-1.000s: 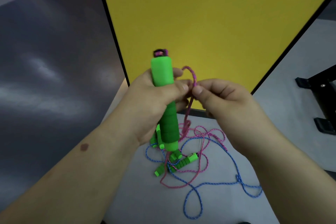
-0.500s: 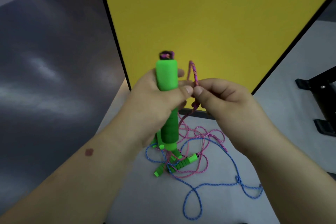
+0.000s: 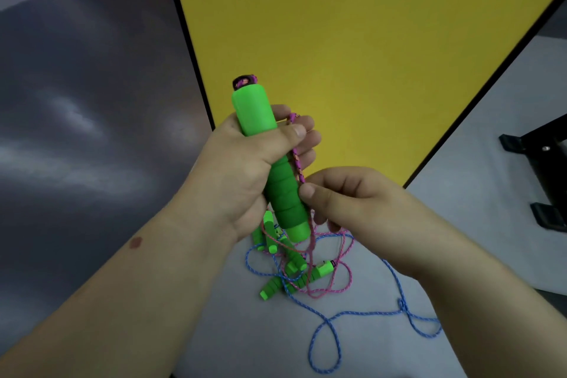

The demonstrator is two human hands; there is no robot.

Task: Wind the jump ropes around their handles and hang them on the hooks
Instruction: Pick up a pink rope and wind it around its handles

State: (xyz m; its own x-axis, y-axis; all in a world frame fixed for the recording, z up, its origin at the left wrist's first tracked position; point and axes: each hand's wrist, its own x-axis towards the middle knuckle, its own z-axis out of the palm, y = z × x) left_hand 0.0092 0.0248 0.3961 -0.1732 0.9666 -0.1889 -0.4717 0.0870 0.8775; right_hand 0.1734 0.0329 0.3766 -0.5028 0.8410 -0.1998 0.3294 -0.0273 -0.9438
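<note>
My left hand (image 3: 245, 169) grips a bright green jump-rope handle (image 3: 254, 113) upright, its dark green foam grip below my thumb. A pink rope (image 3: 297, 163) runs down the handle's right side, pressed under my left fingers. My right hand (image 3: 352, 196) pinches that pink rope beside the lower part of the foam grip. Below my hands, on the grey surface (image 3: 245, 331), several more green handles (image 3: 270, 288) lie tangled with loose pink rope and a blue rope (image 3: 362, 313). No hooks are in view.
A yellow panel (image 3: 352, 40) with a black edge stands behind my hands. A dark glossy wall (image 3: 76, 132) fills the left. A black frame with feet (image 3: 540, 181) sits at the right edge.
My right hand has slid down from beside the handle's top to its lower foam grip, drawing the pink rope straight along the handle. My left hand lifted the handle slightly.
</note>
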